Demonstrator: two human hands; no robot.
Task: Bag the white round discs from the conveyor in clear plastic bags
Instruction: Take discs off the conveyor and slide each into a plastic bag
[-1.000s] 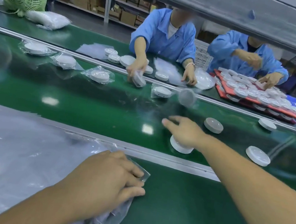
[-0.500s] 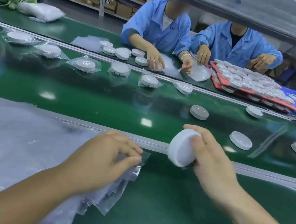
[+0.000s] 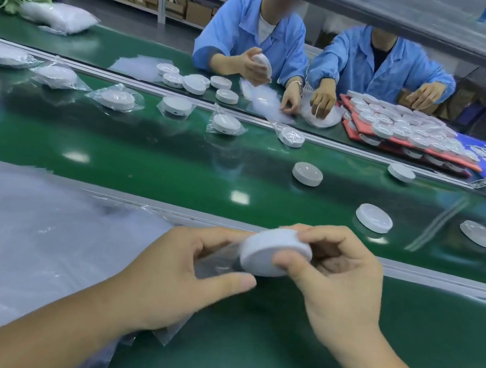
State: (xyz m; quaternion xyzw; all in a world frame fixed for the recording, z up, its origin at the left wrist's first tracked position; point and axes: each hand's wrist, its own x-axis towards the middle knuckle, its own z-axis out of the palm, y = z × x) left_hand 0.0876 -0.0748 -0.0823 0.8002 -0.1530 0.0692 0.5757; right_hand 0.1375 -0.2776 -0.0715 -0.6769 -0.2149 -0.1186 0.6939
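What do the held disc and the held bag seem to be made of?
The disc: probably moulded plastic, matte white, with even colour and a smooth rounded edge. The bag: thin clear plastic film, glossy; it looks see-through and creased.

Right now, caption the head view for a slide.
Right hand holds white disc at clear bag pinched by left hand.

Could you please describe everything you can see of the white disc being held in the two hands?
The white round plastic-looking disc is a smooth flat puck, slightly blurred. It is tilted above the green work surface. The right hand pinches its rim with thumb and fingers; its left edge meets the clear plastic bag held by the left hand.
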